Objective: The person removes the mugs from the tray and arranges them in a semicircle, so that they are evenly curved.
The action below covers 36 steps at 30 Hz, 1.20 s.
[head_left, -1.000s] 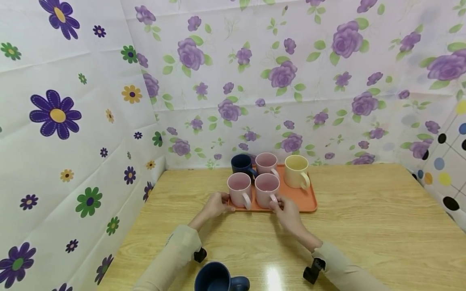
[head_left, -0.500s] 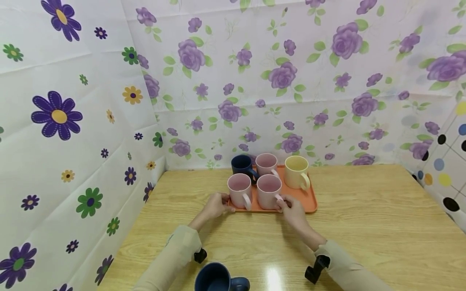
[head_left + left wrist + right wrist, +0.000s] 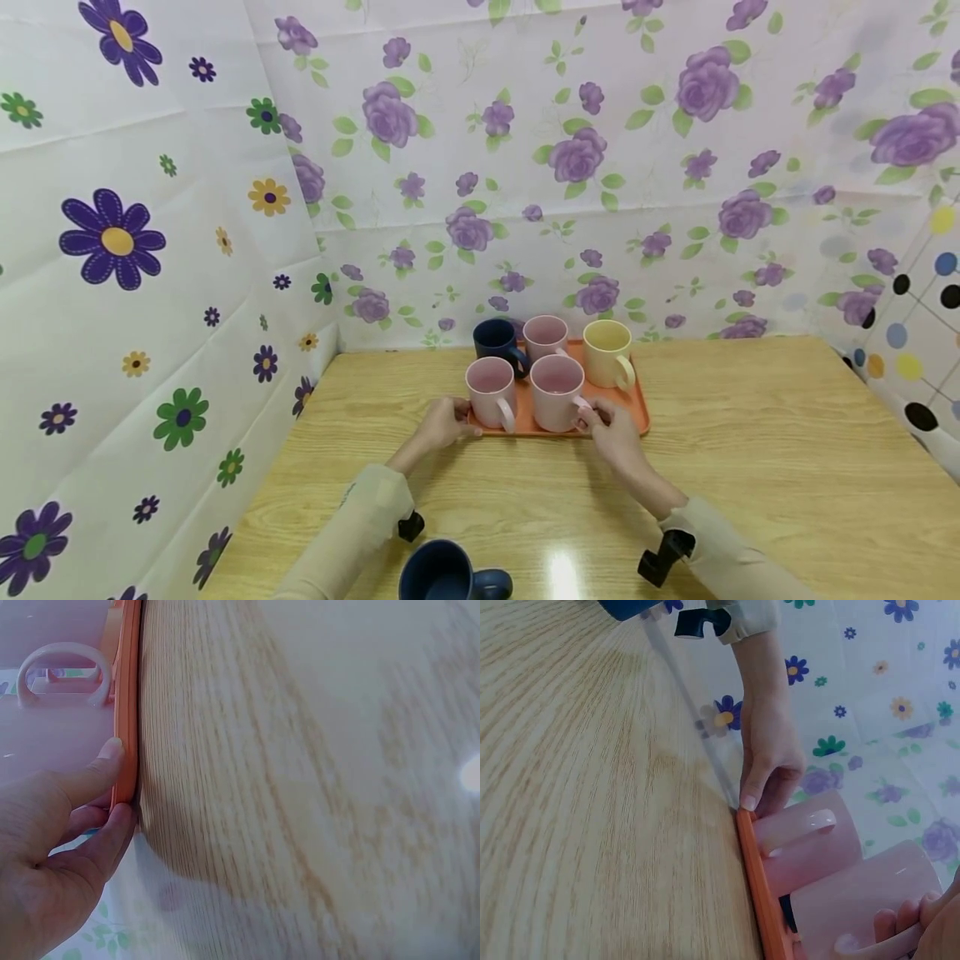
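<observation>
My left hand (image 3: 444,423) grips the near left corner of the orange tray (image 3: 634,410), thumb on top of the rim and the other fingers (image 3: 105,834) curled beneath it, as the left wrist view confirms. My right hand (image 3: 617,432) is at the near edge of the tray, and its fingers (image 3: 900,924) pinch the handle of the front right pink mug (image 3: 557,392). That mug stands upright on the tray, directly beyond my right fingertips. Just to the left of it, between my two hands, stands the front left pink mug (image 3: 491,388), upright, its handle turned toward me; the two mugs stand close together, but I cannot tell whether they touch. Beyond these, farther from my fingers, a back row holds a dark blue mug (image 3: 495,338), a third pink mug (image 3: 545,333) and a pale yellow mug (image 3: 607,349), all upright on the tray. The tray rests flat on the wooden desk (image 3: 750,467), close to the back wall. A second dark blue mug (image 3: 442,573) stands on the desk near my left forearm, well apart from the tray. Flowered sheeting (image 3: 600,167) lines the walls behind and to the left.
</observation>
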### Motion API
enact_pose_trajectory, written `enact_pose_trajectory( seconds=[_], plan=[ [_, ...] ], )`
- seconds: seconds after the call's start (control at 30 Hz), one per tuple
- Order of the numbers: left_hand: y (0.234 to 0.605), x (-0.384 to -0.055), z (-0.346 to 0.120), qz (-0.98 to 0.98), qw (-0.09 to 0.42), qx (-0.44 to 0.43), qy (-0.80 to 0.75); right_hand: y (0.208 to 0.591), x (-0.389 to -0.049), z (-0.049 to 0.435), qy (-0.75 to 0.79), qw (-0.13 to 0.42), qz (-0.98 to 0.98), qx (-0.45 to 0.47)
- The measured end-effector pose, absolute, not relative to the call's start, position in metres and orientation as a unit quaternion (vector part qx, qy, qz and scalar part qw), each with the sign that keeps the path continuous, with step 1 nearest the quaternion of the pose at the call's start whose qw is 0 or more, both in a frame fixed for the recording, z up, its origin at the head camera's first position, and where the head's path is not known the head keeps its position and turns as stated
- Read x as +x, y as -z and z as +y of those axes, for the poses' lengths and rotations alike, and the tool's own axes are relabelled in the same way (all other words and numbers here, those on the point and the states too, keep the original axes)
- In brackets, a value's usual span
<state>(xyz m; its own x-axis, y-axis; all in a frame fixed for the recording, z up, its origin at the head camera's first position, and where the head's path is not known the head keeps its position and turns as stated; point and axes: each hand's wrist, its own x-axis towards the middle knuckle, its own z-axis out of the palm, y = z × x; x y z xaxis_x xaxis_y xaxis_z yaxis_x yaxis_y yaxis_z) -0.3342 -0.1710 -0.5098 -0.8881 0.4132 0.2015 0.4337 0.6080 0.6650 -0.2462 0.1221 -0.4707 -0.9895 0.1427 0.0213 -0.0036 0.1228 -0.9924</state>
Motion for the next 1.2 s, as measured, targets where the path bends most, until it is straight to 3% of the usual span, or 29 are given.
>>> enact_pose_trajectory(
  seconds=[0.27,0.6,1.2],
  plan=[
    [0.503,-0.327,-0.163,-0.915,0.004,-0.187,0.359,0.467,-0.238,0.124,-0.657,0.051,-0.752,-0.023],
    [0.500,-0.326,-0.165,-0.912,-0.002,-0.187,0.366,0.463,-0.225,0.127,-0.647,0.050,-0.761,0.031],
    [0.502,-0.329,-0.164,-0.909,0.003,-0.184,0.373,0.456,-0.206,0.125,-0.638,-0.035,-0.764,0.095]
  ],
)
